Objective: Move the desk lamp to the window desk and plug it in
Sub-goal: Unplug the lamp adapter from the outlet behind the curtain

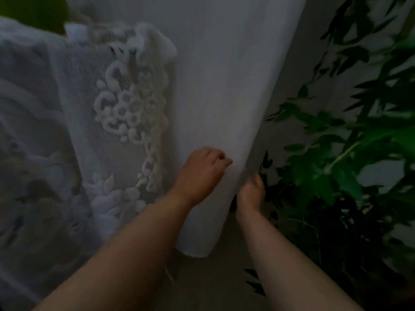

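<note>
as dim light falls across the room, a person's two bare forearms reach toward a plain white fabric curtain [224,86] that hangs down to just above the pale floor [202,279]. the left hand [202,171] lies against the front of the curtain with its fingers [221,157] curled, thumb tip close to the forefinger; whether they pinch the cloth cannot be told through the blur. the right hand [251,194] is at the curtain's right edge, its fingers [258,179] hooked round that edge and grasping it, partly hidden by the fabric. to the left, touching the plain curtain, hangs a sheer white lace curtain [67,131] with raised ring-and-leaf embroidery. to the right stands a dark green leafy houseplant [348,153], its leaves just beside the right hand, before a pale wall. a blurred green shape [33,12] fills the top left corner. the desk lamp is nowhere in this view.
</note>
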`<action>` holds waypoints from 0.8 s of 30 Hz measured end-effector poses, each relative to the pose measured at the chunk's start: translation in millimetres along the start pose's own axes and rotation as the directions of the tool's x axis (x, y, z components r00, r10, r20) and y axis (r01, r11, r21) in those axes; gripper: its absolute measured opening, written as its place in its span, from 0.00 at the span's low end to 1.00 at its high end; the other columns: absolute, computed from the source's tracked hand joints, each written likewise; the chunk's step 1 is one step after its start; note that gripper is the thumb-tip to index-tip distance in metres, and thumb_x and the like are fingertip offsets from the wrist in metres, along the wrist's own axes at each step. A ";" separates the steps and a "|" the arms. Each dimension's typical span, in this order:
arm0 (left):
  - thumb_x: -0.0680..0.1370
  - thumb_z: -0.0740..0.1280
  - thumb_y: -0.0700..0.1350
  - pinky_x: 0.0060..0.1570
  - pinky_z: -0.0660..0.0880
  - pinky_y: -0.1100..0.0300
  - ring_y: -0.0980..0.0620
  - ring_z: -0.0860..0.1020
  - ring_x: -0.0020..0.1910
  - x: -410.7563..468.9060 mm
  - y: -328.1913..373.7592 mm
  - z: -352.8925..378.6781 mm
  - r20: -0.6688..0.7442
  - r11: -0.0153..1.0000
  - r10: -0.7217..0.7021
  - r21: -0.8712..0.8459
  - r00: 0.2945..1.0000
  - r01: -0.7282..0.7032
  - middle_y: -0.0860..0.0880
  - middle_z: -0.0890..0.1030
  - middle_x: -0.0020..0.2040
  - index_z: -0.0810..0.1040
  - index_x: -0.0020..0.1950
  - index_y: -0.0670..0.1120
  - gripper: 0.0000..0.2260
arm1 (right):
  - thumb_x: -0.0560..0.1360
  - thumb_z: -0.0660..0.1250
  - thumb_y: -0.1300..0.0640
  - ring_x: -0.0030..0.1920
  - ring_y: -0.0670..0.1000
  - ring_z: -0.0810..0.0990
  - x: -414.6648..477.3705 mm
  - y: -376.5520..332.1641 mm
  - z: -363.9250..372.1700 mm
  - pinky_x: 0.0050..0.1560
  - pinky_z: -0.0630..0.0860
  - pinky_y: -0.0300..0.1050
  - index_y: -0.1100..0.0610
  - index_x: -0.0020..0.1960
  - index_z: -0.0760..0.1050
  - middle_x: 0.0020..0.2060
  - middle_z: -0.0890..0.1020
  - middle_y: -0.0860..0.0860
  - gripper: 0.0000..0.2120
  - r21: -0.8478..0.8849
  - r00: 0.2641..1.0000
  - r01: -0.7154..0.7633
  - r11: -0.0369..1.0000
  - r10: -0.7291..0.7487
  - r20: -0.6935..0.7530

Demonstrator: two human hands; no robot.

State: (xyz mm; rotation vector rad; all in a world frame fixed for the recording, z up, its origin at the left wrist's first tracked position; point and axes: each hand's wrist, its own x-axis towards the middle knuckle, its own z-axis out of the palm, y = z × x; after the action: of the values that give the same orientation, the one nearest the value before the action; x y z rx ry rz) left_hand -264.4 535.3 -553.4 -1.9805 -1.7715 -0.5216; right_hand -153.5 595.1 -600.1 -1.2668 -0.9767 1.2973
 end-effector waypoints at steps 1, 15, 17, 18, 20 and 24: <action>0.72 0.62 0.47 0.54 0.70 0.52 0.43 0.82 0.52 -0.4 -0.9 9.1 -0.028 0.987 0.108 0.125 0.994 -0.104 0.46 0.83 0.56 0.82 0.57 0.50 0.17 | 0.77 0.56 0.51 0.69 0.55 0.72 13.1 11.5 0.9 0.70 0.69 0.55 0.50 0.72 0.68 0.70 0.73 0.52 0.24 0.029 1.000 0.025 0.999 -0.025 -0.002; 0.82 0.53 0.55 0.68 0.27 0.42 0.42 0.40 0.79 57.2 -28.7 35.0 0.530 0.514 0.174 0.670 0.830 -0.536 0.45 0.61 0.78 0.62 0.76 0.44 0.25 | 0.81 0.52 0.57 0.69 0.52 0.69 54.3 10.9 7.2 0.72 0.65 0.50 0.52 0.74 0.65 0.71 0.69 0.49 0.22 -0.132 0.978 0.172 0.976 -0.152 0.144; 0.81 0.50 0.59 0.66 0.25 0.41 0.42 0.40 0.79 56.4 -41.9 43.9 0.517 0.565 0.121 0.666 0.848 -0.487 0.44 0.57 0.79 0.54 0.79 0.47 0.29 | 0.80 0.51 0.52 0.70 0.51 0.68 62.6 14.7 15.2 0.73 0.64 0.50 0.49 0.74 0.64 0.69 0.69 0.47 0.23 -0.227 0.971 0.202 0.953 -0.164 0.174; 0.81 0.49 0.60 0.66 0.25 0.41 0.42 0.39 0.79 55.9 -47.8 47.3 0.505 0.602 0.104 0.654 0.857 -0.458 0.44 0.52 0.80 0.50 0.79 0.48 0.30 | 0.77 0.49 0.46 0.70 0.52 0.69 71.2 20.4 20.4 0.72 0.65 0.52 0.46 0.74 0.64 0.70 0.70 0.46 0.26 -0.278 0.965 0.228 0.933 -0.179 0.190; 0.80 0.50 0.62 0.65 0.24 0.42 0.43 0.38 0.78 58.9 -59.4 56.0 0.487 0.654 0.071 0.636 0.870 -0.410 0.45 0.45 0.80 0.46 0.80 0.50 0.32 | 0.69 0.46 0.41 0.70 0.53 0.69 109.3 47.3 28.7 0.70 0.67 0.56 0.42 0.73 0.63 0.71 0.70 0.47 0.32 -0.375 0.956 0.269 0.887 -0.197 0.219; 0.78 0.55 0.64 0.65 0.26 0.39 0.40 0.37 0.78 67.3 -78.7 64.3 0.379 0.674 -0.038 0.693 0.925 -0.256 0.43 0.41 0.80 0.42 0.79 0.51 0.37 | 0.73 0.50 0.50 0.75 0.55 0.61 116.8 43.9 35.3 0.74 0.60 0.57 0.43 0.77 0.53 0.77 0.60 0.49 0.32 -0.524 0.957 0.253 0.813 -0.133 0.257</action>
State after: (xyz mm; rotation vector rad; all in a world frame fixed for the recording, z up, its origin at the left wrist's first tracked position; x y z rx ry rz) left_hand -335.4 633.6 -565.3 -1.6092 -1.6501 0.5923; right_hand -183.9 707.7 -656.8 -1.4245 -1.6801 1.0281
